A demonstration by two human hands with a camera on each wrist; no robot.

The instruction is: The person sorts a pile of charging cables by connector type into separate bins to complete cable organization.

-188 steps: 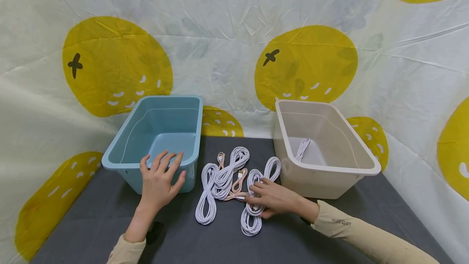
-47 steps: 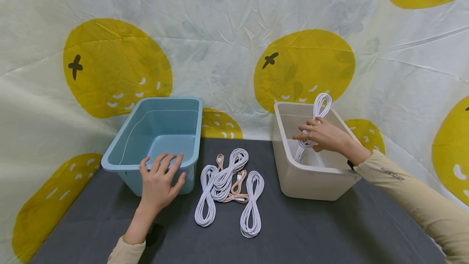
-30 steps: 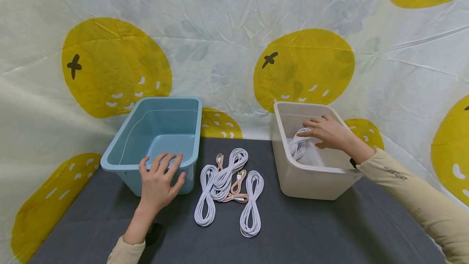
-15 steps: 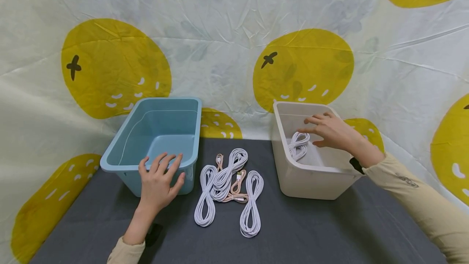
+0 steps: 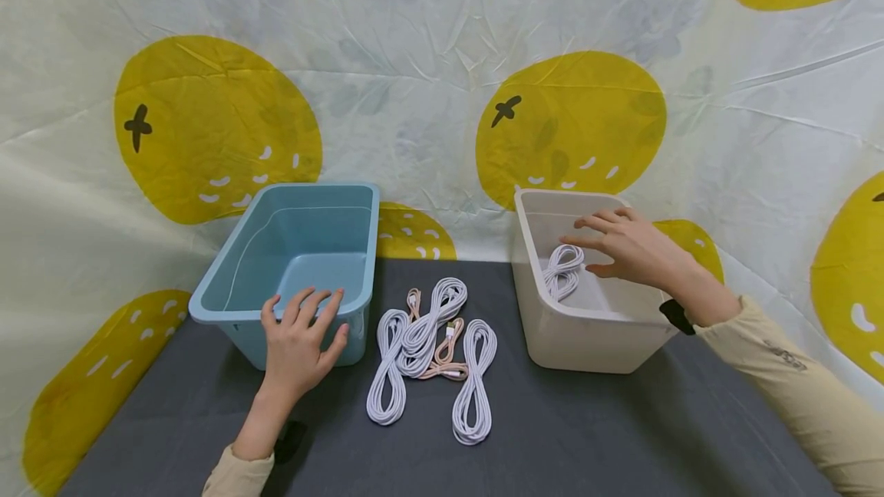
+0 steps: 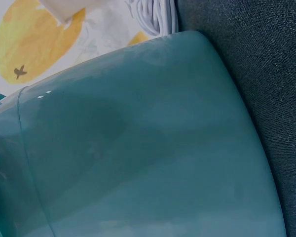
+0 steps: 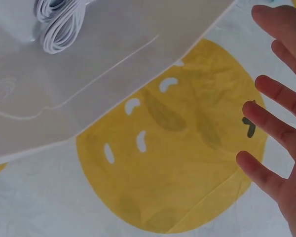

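cloth (image 5: pixel 428 466) beneath tubs (image 5: pixel 587 343), yellow-patterned backdrop (image 5: pixel 407 129) behind

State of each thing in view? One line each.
Blue bin: upright, lidless
Beige bin: upright, lidless, coiled white cable inside
White cables outside bins: coiled
Peach cables: bundled
Left hand: fingers spread at blue bin's near rim
Right hand: fingers spread above beige bin, holding nothing
Patterned cloth: hanging, creased

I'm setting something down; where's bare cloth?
Dark cloth is bare between the rightmost white cable, beige bin and right sleeve; a smaller patch lies behind the bunched cables, between beige bin and blue bin. Those cables crowd the middle.
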